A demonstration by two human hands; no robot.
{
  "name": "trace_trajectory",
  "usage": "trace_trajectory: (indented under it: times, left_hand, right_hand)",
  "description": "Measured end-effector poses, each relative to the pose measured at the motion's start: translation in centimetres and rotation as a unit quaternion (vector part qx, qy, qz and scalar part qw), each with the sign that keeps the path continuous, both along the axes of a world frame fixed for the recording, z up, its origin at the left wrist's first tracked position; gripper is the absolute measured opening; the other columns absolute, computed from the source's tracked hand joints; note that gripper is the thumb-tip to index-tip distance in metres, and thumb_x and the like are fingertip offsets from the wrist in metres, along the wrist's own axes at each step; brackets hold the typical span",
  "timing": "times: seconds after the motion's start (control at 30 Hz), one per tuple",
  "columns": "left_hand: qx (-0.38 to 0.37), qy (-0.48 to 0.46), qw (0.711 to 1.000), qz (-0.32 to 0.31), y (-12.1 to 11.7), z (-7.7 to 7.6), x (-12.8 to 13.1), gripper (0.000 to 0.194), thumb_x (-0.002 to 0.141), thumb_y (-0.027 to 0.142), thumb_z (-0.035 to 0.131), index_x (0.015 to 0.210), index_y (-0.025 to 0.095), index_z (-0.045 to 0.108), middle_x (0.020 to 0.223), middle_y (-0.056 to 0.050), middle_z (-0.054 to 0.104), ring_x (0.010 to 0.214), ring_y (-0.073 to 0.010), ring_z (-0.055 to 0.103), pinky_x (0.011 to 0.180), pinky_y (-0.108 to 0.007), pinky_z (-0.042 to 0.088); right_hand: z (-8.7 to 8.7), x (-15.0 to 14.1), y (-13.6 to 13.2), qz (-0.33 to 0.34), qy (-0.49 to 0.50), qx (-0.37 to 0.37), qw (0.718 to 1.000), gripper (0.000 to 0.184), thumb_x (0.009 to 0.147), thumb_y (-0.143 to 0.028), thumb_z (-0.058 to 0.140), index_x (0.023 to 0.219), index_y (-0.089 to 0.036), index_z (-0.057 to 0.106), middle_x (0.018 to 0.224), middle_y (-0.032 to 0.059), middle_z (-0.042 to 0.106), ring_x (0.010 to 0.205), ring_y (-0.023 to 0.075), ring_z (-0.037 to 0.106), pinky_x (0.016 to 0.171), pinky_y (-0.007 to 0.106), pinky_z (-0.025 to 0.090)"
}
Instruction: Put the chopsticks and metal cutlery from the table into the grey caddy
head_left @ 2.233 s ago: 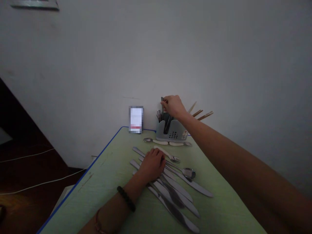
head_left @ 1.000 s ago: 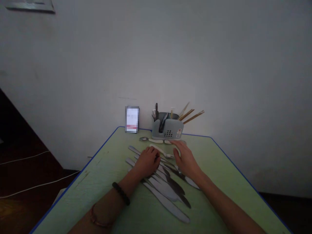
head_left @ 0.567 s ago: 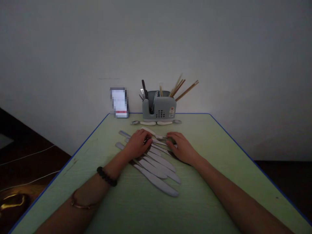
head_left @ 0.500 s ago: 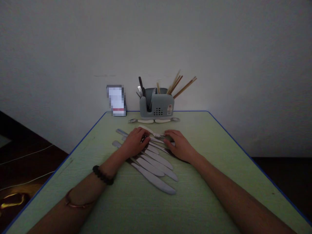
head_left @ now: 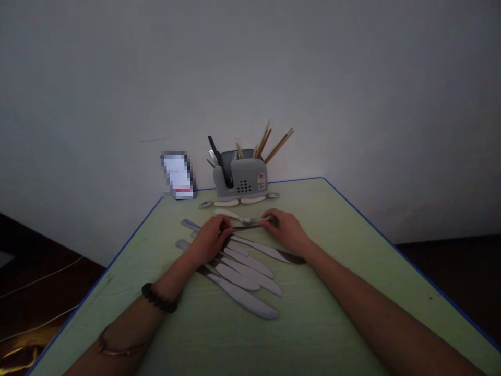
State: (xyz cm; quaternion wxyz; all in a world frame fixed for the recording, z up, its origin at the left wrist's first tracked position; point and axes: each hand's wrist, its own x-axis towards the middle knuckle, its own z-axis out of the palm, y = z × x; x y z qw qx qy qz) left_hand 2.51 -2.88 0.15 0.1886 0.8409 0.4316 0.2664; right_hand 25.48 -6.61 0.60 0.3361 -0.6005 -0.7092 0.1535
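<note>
In the head view, a thin metal utensil [head_left: 246, 227] spans the gap between the two hands, above the pale green surface [head_left: 313, 313]. Its handle looks narrow, smooth and silvery, with a dark sheen; its right end is covered by fingers, so its head cannot be made out. The left hand [head_left: 213, 235] has thumb and fingers closed on the left end, and the right hand [head_left: 284, 227] pinches the other end between thumb and fingers.

Below and beside the left hand, several silver table knives [head_left: 245, 300] lie fanned and partly overlapping, their plain, rounded blades pointing to the lower right and their flat handle ends showing to the left. One more knife [head_left: 270, 250] reaches toward the right wrist, its blade darker at the tip. Just beyond the metal utensil lies a white-handled fork [head_left: 227, 214].

Farther back, two white-handled utensils [head_left: 227, 204] lie end to end in front of a grey caddy [head_left: 250, 175] with punched holes and a sticker. Chopsticks [head_left: 278, 146] lean out to the right, and a black handle [head_left: 213, 144] stands at the left. A lit phone [head_left: 178, 175], blurred out, leans near the wall [head_left: 250, 68].
</note>
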Motion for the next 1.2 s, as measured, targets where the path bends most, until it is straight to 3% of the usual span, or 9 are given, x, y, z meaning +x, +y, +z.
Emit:
trace_trajectory:
  times: [0.1, 0.2, 0.37, 0.5, 0.6, 0.73, 0.93, 1.2]
  left_hand:
    - [0.016, -0.071, 0.997, 0.021, 0.0, 0.2, 0.2, 0.012, 0.083, 0.029, 0.048, 0.085, 0.019, 0.053, 0.082, -0.004, 0.060, 0.077, -0.0183, 0.055, 0.075, -0.034, 0.045]
    - [-0.011, -0.205, 0.976, 0.070, 0.3, 0.3, 0.3, 0.018, 0.080, 0.035, 0.055, 0.087, 0.018, 0.056, 0.082, -0.002, 0.062, 0.076, -0.0169, 0.057, 0.074, -0.032, 0.046]
    - [-0.075, -0.340, 0.928, 0.132, 0.7, 0.6, 0.2, 0.032, 0.066, 0.044, 0.068, 0.082, 0.017, 0.060, 0.076, -0.001, 0.064, 0.072, -0.0160, 0.060, 0.071, -0.029, 0.047]
    - [-0.066, -0.341, 0.926, 0.150, 0.7, 0.7, 0.2, 0.033, 0.065, 0.045, 0.069, 0.080, 0.017, 0.060, 0.074, -0.001, 0.064, 0.069, -0.0147, 0.059, 0.067, -0.027, 0.046]
    - [-0.060, -0.316, 0.936, 0.141, 0.5, 0.7, 0.2, 0.032, 0.068, 0.046, 0.066, 0.079, 0.017, 0.060, 0.072, 0.000, 0.064, 0.069, -0.0147, 0.059, 0.066, -0.026, 0.045]
    - [-0.060, -0.279, 0.949, 0.135, 0.3, 0.8, 0.3, 0.031, 0.072, 0.047, 0.061, 0.080, 0.017, 0.062, 0.072, -0.001, 0.064, 0.067, -0.0143, 0.057, 0.063, -0.025, 0.043]
    - [-0.055, -0.299, 0.937, 0.173, 0.2, 1.3, 0.4, 0.032, 0.071, 0.047, 0.060, 0.079, 0.016, 0.061, 0.066, 0.002, 0.061, 0.057, -0.0112, 0.052, 0.055, -0.022, 0.040]
    - [-0.056, -0.231, 0.963, 0.123, -0.4, 1.2, 0.9, 0.029, 0.076, 0.046, 0.053, 0.076, 0.017, 0.060, 0.061, 0.003, 0.054, 0.057, -0.0124, 0.048, 0.054, -0.022, 0.037]
  right_hand:
    - [0.4, 0.3, 0.1, 0.020, 0.063, -0.001, 0.998, 0.021, 0.081, -0.038, 0.058, 0.079, -0.019, 0.066, 0.078, 0.0028, 0.069, 0.072, 0.0158, 0.062, 0.067, 0.027, 0.046]
    - [0.9, 0.3, -0.1, 0.026, 0.187, -0.032, 0.982, 0.036, 0.086, -0.047, 0.047, 0.078, -0.018, 0.066, 0.068, 0.0010, 0.066, 0.050, 0.0117, 0.055, 0.048, 0.023, 0.043]
    - [1.1, 0.0, -0.1, 0.069, 0.419, -0.149, 0.893, 0.052, 0.085, -0.059, 0.038, 0.079, -0.015, 0.066, 0.069, 0.0035, 0.069, 0.034, 0.0082, 0.045, 0.032, 0.021, 0.034]
    - [1.0, 0.4, 0.3, 0.083, 0.540, -0.200, 0.813, 0.043, 0.087, -0.049, 0.043, 0.080, -0.014, 0.066, 0.073, 0.0066, 0.071, 0.041, 0.0102, 0.054, 0.036, 0.020, 0.042]
    - [0.9, 0.7, 0.7, 0.087, 0.591, -0.203, 0.776, 0.031, 0.089, -0.037, 0.045, 0.082, -0.014, 0.066, 0.078, 0.0073, 0.072, 0.050, 0.0108, 0.060, 0.046, 0.021, 0.049]
    - [0.8, 0.8, 0.8, 0.088, 0.600, -0.193, 0.771, 0.029, 0.089, -0.034, 0.046, 0.083, -0.015, 0.067, 0.082, 0.0076, 0.072, 0.051, 0.0099, 0.059, 0.050, 0.022, 0.051]
    - [0.6, 0.5, 0.6, 0.084, 0.576, -0.212, 0.785, 0.027, 0.087, -0.030, 0.050, 0.075, -0.014, 0.067, 0.073, 0.0062, 0.071, 0.049, 0.0113, 0.059, 0.048, 0.023, 0.052]
    - [1.2, 0.4, 0.8, 0.031, 0.631, -0.214, 0.745, 0.035, 0.092, -0.027, 0.040, 0.075, -0.013, 0.066, 0.073, 0.0077, 0.072, 0.055, 0.0133, 0.065, 0.055, 0.024, 0.055]
